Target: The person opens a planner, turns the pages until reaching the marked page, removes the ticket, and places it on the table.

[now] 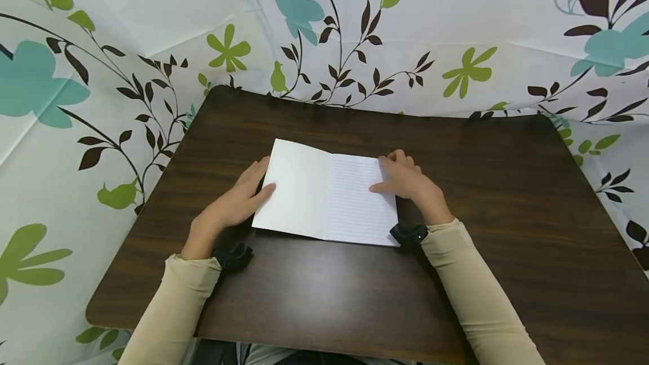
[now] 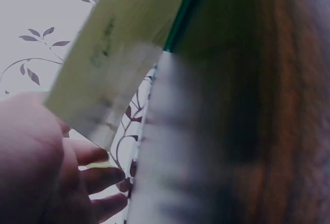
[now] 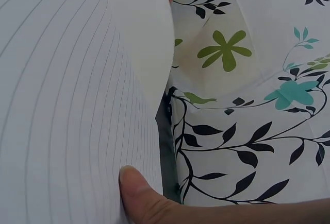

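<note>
An open notebook [image 1: 328,196] lies in the middle of the table in the head view, blank inner cover on the left, lined page on the right. My left hand [image 1: 234,199] holds the cover's left edge, its thumb over the white inner side. Blurred in the left wrist view, the cover's olive outer side [image 2: 111,44] slants above the fingers [image 2: 100,180]. At the page's right edge, my right hand [image 1: 405,178] grips the notebook. Its thumb [image 3: 139,195] lies on the lined paper [image 3: 67,105] in the right wrist view; the other fingers are mostly hidden there.
A dark wooden table [image 1: 507,201] spreads around the notebook. White cloth [image 1: 167,10] with leaves, flowers and birds hangs behind it and along its sides. Dark wrist bands [image 1: 234,257] sit at both wrists, below cream sleeves [image 1: 481,297].
</note>
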`<control>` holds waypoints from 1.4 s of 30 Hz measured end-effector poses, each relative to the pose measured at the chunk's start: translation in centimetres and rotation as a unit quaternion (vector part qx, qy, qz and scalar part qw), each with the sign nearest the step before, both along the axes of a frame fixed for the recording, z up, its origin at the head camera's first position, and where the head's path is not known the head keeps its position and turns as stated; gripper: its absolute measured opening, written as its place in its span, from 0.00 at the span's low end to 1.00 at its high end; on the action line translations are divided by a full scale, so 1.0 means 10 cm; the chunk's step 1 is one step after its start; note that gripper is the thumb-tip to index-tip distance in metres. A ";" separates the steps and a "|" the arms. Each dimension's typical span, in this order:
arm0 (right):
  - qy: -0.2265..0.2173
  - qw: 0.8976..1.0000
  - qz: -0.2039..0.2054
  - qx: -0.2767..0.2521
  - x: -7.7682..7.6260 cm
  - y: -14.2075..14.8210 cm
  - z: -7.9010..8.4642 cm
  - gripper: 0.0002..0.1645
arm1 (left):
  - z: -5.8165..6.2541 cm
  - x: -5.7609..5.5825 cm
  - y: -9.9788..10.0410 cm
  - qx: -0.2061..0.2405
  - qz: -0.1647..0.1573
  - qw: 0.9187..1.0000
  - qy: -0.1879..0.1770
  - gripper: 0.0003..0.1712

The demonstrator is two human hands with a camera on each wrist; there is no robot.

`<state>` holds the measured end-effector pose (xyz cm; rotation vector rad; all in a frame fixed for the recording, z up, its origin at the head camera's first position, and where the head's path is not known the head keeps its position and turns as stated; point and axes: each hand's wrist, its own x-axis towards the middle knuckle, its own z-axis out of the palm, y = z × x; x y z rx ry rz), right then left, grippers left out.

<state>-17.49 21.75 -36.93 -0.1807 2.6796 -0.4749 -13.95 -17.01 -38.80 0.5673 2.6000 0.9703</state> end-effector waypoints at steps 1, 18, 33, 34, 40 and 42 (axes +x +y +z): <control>0.001 1.000 -0.005 0.012 0.00 -0.01 0.00 0.57 | -0.01 0.01 0.00 -0.010 0.001 1.000 -0.002 0.44; 0.041 0.993 0.005 0.112 0.12 -0.19 0.02 0.49 | -0.17 0.07 -0.02 -0.077 -0.012 0.997 -0.002 0.44; -0.039 0.993 -0.043 -0.106 0.04 0.00 0.09 0.69 | -0.24 0.06 -0.01 -0.067 -0.006 0.998 0.016 0.46; -0.037 0.992 -0.044 -0.114 0.03 0.00 0.09 0.67 | -0.24 0.06 -0.01 -0.072 -0.006 0.997 0.015 0.46; -0.011 0.991 -0.024 -0.129 0.02 -0.05 0.10 0.35 | -0.26 0.04 -0.02 -0.082 -0.003 0.997 0.011 0.46; 0.000 0.990 -0.018 -0.139 0.03 -0.08 0.13 0.29 | -0.26 0.05 -0.03 -0.082 -0.001 0.997 0.012 0.46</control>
